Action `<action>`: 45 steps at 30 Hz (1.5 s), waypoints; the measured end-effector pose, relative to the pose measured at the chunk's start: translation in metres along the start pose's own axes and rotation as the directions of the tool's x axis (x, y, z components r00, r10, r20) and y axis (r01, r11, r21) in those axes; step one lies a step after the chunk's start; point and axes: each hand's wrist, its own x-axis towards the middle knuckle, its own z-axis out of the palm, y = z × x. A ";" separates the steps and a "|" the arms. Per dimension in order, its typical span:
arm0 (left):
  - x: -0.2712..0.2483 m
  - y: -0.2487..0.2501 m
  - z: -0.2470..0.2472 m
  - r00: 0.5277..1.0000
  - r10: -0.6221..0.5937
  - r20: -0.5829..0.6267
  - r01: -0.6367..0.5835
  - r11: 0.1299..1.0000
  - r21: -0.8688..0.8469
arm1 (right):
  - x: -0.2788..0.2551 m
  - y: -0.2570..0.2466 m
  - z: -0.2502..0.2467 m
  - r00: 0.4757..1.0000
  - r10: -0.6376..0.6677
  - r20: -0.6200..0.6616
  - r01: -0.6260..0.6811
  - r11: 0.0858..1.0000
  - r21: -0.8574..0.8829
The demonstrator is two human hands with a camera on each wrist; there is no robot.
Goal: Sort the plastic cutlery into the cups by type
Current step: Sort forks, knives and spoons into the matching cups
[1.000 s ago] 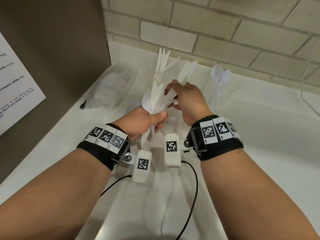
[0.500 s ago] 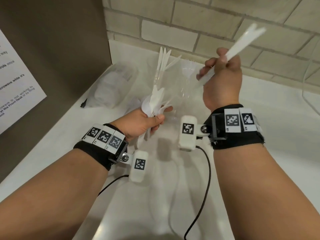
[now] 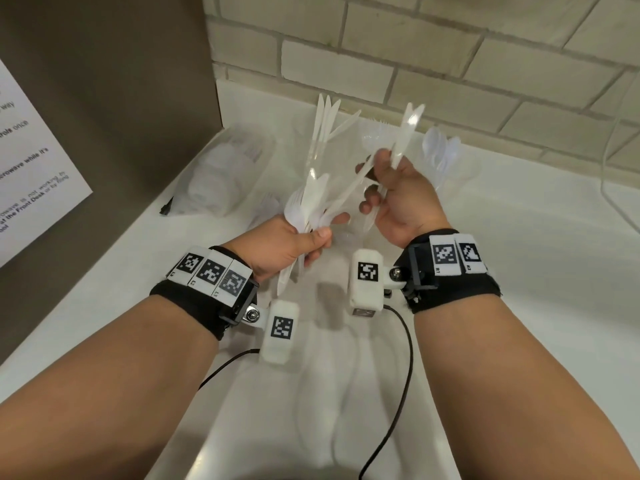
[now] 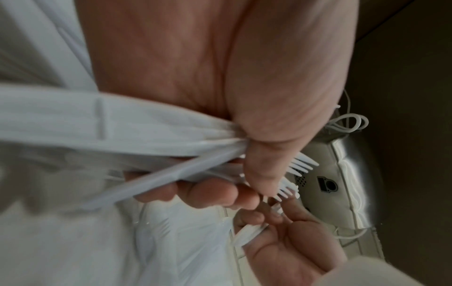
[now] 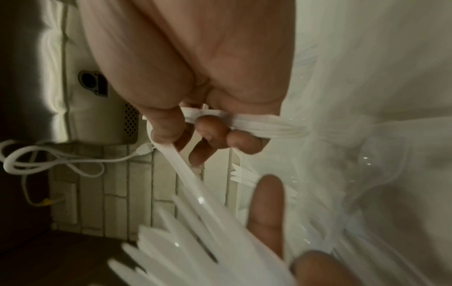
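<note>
Paper with black print [image 3: 31,161] hangs on the dark panel at the left edge of the white counter [image 3: 519,271], and a crumpled clear plastic bag [image 3: 221,178] lies in the counter's back-left corner. Just right of it, the left hand [image 3: 284,247] is curled tight round a mixed bundle of white plastic forks, spoons and knives [image 3: 308,206], handles down and heads fanning up.

Behind the bundle, along the back edge under the pale brick wall [image 3: 450,64], stand the clear plastic cups. The left cup holding white plastic knives [image 3: 325,123] has them upright; the middle cup [image 3: 374,140] seems to hold forks, though they are faint; the right cup of white plastic spoons [image 3: 443,150] is partly hidden by the right hand [image 3: 401,199].

That right hand is closed on a few long white plastic knives [image 3: 405,133], pointing up and away, while its thumb and forefinger also pinch one piece angled down-left into the bundle. I judge that this piece is being drawn out along its long axis, up and to the right. The knife cup lies beyond and left of the right hand, nearer the left hand, which is occupied.

The right wrist view shows the fingers [image 5: 212,127] wrapped over the held handles [image 5: 269,129] and the separate pinched strip [image 5: 186,170], which the head view blurs. The left wrist view shows fork tines [image 4: 303,164] past the thumb [image 4: 264,166].
</note>
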 end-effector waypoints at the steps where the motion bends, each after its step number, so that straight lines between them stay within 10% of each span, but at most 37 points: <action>1: 0.000 0.000 0.000 1.000 -0.002 -0.004 0.002 1.000 -0.003 | 0.001 -0.002 -0.001 1.000 -0.024 0.013 0.024 1.000 0.013; 5: 0.003 0.004 0.002 0.999 0.001 -0.038 -0.001 1.000 0.021 | -0.004 0.007 0.003 0.991 0.020 0.131 -0.001 0.990 -0.143; 10: 0.003 0.004 0.001 0.998 -0.036 -0.057 0.041 0.996 0.083 | -0.001 -0.013 0.002 0.961 -0.198 -0.193 0.186 0.979 -0.079; 13: 0.004 0.001 0.000 0.993 -0.054 -0.102 0.066 0.991 0.116 | -0.003 -0.027 0.004 0.938 -0.302 -0.169 0.264 0.941 -0.213; 22: 0.006 0.010 0.008 0.986 -0.070 -0.150 0.116 0.940 0.322 | -0.022 -0.010 0.023 0.999 -0.017 0.044 0.042 0.738 -0.674; 45: 0.008 0.014 0.007 0.986 -0.101 -0.135 0.129 0.968 0.217 | -0.017 -0.009 0.029 0.996 -0.075 -0.043 0.047 0.889 -0.456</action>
